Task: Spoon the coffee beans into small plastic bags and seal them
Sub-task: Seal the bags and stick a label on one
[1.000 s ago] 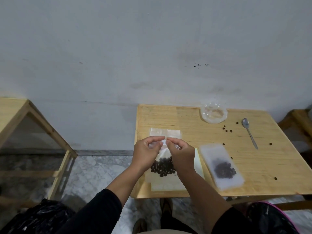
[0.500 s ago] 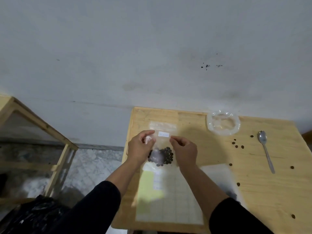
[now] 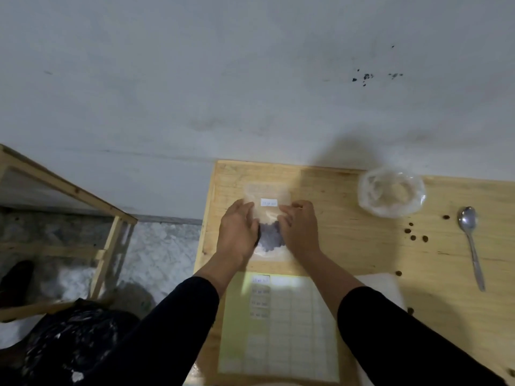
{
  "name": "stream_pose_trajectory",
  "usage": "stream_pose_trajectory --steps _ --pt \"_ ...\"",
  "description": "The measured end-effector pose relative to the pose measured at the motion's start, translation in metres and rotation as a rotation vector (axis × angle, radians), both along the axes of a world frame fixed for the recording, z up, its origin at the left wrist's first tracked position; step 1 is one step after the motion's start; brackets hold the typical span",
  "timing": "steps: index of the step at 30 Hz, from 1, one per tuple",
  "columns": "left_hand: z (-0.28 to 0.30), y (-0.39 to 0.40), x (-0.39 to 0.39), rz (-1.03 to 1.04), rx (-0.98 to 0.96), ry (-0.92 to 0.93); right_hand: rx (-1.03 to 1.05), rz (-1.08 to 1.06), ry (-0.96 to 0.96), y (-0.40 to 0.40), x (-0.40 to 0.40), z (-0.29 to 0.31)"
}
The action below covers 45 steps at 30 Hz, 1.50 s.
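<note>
The head view is showing the left hand (image 3: 238, 231) and right hand (image 3: 299, 228) now pressing the labelled bag (image 3: 269, 218) of beans (image 3: 270, 238) flat onto the surface (image 3: 362, 252), fingers extended; it was lifted a moment ago, suggesting sealing is finishing.

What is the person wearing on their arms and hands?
Both arms wear long black sleeves that end partway up the forearm. The left hand and the right hand are bare: no gloves, and no rings, watch or bracelets show.

Wooden table (image 3: 348, 254) carries bag (image 3: 267, 218), label sheet (image 3: 281, 327), spoon (image 3: 471, 240), scattered beans (image 3: 418, 236).
</note>
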State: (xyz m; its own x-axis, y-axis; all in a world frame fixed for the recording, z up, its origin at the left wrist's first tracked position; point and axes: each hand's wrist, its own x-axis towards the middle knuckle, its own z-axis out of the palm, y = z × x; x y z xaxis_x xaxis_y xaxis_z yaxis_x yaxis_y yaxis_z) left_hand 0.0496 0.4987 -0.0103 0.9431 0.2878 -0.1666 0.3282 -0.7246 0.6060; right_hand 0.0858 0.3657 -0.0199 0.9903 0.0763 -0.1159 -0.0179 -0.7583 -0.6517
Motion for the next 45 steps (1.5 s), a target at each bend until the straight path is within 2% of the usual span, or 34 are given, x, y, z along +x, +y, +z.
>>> stream_pose_trajectory --steps 6,10,11,13,16,18,20,23,24,27,29,33,35,45 --pt "0.001 0.000 -0.008 -0.098 0.125 -0.058 -0.177 0.176 -0.140 -0.001 -0.017 -0.008" --pt "0.023 -0.001 -0.021 -0.223 0.223 -0.087 -0.463 0.390 -0.192 -0.007 -0.031 -0.003" --pt "0.029 -0.002 -0.024 -0.240 0.255 -0.092 -0.505 0.364 -0.174 -0.009 -0.035 0.007" --pt "0.047 -0.004 -0.031 -0.251 0.330 -0.086 -0.436 0.252 -0.129 -0.011 -0.045 0.030" --pt "0.061 -0.013 -0.046 -0.347 0.412 -0.214 -0.524 0.311 -0.213 -0.021 -0.068 0.049" --pt "0.056 -0.020 -0.056 -0.408 0.395 -0.320 -0.530 0.268 -0.227 -0.035 -0.082 0.060" --pt "0.058 -0.032 -0.068 -0.473 0.379 -0.342 -0.475 0.200 -0.242 -0.050 -0.097 0.065" --pt "0.047 -0.058 -0.086 -0.695 0.545 -0.341 -0.439 0.082 -0.172 -0.083 -0.120 0.067" --pt "0.045 -0.068 -0.092 -0.690 0.508 -0.340 -0.432 0.037 -0.160 -0.096 -0.127 0.067" --pt "0.040 -0.102 -0.112 -0.562 0.200 -0.302 -0.456 -0.052 -0.068 -0.133 -0.146 0.066" --pt "0.038 -0.124 -0.122 -0.522 0.104 -0.206 -0.446 -0.103 0.027 -0.156 -0.156 0.061" --pt "0.027 -0.163 -0.128 -0.488 0.084 0.022 -0.382 -0.096 0.113 -0.188 -0.168 0.049" --pt "0.023 -0.177 -0.129 -0.443 0.057 0.063 -0.345 -0.067 0.116 -0.196 -0.168 0.046" --pt "0.030 -0.205 -0.134 -0.200 -0.092 -0.032 -0.206 -0.082 -0.006 -0.220 -0.159 0.043"
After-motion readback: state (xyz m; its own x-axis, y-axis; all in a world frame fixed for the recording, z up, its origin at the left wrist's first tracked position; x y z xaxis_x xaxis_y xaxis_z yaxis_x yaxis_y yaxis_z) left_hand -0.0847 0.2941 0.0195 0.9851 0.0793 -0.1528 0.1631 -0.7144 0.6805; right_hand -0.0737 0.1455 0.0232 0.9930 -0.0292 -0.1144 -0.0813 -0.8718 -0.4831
